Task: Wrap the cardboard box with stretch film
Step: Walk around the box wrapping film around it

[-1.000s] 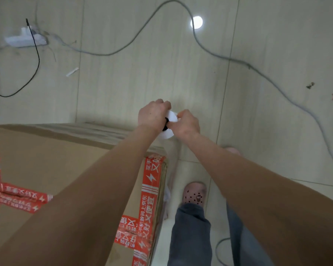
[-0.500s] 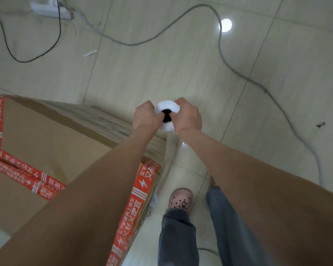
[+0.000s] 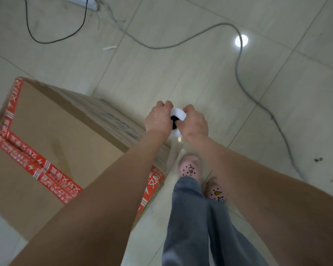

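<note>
From the head camera, the cardboard box [image 3: 62,135] sits on the tiled floor [image 3: 181,77], its seams sealed with red printed tape [image 3: 44,169]. The person stands at its near right corner with both arms out. The left hand [image 3: 158,120] and the right hand [image 3: 196,124] curl round the stretch film roll [image 3: 178,112] from opposite sides, holding it end-up just past that corner. A pale, see-through sheet seems to run down from the roll towards the box edge, though it is hard to make out.

The step looks like carrying the film round this corner. To do it well I'd keep the roll upright and close to the box, pull steadily so the film stays taut, and watch the grey cable [image 3: 244,89] lying on the floor well apart from the feet.
</note>
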A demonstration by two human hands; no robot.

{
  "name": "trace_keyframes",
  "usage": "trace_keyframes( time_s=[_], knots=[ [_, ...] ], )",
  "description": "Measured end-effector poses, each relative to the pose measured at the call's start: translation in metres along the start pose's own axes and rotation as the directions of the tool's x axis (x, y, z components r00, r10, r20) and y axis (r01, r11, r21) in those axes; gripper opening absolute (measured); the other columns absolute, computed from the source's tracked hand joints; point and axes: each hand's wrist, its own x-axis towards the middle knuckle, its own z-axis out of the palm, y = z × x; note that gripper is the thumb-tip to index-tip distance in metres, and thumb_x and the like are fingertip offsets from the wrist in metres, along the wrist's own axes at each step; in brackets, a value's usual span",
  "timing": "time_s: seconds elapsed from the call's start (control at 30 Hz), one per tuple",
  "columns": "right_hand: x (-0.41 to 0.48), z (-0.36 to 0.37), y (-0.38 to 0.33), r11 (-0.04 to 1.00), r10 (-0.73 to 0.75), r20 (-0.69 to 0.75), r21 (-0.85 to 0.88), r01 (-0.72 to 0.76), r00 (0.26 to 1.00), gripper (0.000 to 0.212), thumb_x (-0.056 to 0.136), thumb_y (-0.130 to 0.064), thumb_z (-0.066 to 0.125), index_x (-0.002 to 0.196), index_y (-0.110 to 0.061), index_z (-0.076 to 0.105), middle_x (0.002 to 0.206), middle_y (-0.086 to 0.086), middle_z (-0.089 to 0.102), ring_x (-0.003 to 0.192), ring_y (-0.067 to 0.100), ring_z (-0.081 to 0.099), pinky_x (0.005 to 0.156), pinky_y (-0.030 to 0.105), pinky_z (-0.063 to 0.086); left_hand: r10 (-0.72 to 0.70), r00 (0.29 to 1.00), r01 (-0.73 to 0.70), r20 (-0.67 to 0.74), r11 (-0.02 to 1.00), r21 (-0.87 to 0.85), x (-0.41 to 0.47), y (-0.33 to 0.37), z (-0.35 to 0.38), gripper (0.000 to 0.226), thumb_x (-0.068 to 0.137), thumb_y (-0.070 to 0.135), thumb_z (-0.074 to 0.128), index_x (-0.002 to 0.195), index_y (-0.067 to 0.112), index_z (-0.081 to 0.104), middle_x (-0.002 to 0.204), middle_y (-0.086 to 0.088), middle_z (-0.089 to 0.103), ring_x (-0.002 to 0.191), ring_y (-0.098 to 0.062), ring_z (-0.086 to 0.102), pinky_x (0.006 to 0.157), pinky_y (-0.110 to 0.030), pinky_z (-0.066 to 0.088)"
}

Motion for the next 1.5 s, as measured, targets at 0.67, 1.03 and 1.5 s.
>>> trace_keyframes(
  time_s=[0.67, 1.03, 1.5],
  knots=[
    [0.043, 0.014, -0.074, 0.992, 0.078, 0.098, -0.108, -0.067, 0.992, 0.044, 0.086, -0.032, 0.059, 0.124, -0.014, 0.045, 0.115, 0.008, 0.059, 0.103, 0.028, 0.059, 0.074, 0.032, 0.042, -0.431, 0.88, 0.475, 0.2, 0.776, -0.416, 0.057, -0.068, -0.03, 0.038, 0.073, 0.032, 0.067, 0.098, 0.005, 0.062, 0.092, -0.012, 0.069, 0.083, -0.027, 0.066, 0.06, -0.028, 0.045],
    [0.058, 0.03, -0.113, 0.996, 0.03, 0.109, -0.083, -0.021, 0.994, 0.025, 0.086, -0.02, 0.054, 0.11, -0.012, 0.053, 0.104, 0.008, 0.062, 0.084, 0.024, 0.05, 0.068, 0.029, 0.036, -0.156, 0.983, 0.172, 0.1, 0.968, -0.182, 0.081, -0.087, -0.052, 0.037, 0.085, 0.012, 0.058, 0.12, 0.008, 0.047, 0.111, -0.012, 0.055, 0.099, -0.031, 0.057, 0.07, -0.035, 0.043],
    [0.099, 0.01, -0.148, 0.899, -0.22, 0.169, -0.347, 0.267, 0.961, 0.022, 0.083, -0.015, 0.05, 0.103, -0.017, 0.06, 0.095, 0.006, 0.067, 0.09, 0.029, 0.062, 0.066, 0.029, 0.039, -0.376, 0.923, 0.384, 0.085, 0.876, -0.29, 0.108, -0.083, -0.063, 0.02, 0.085, 0.017, 0.053, 0.102, 0.007, 0.054, 0.101, -0.011, 0.06, 0.093, -0.031, 0.059, 0.064, -0.033, 0.041]
  ],
)
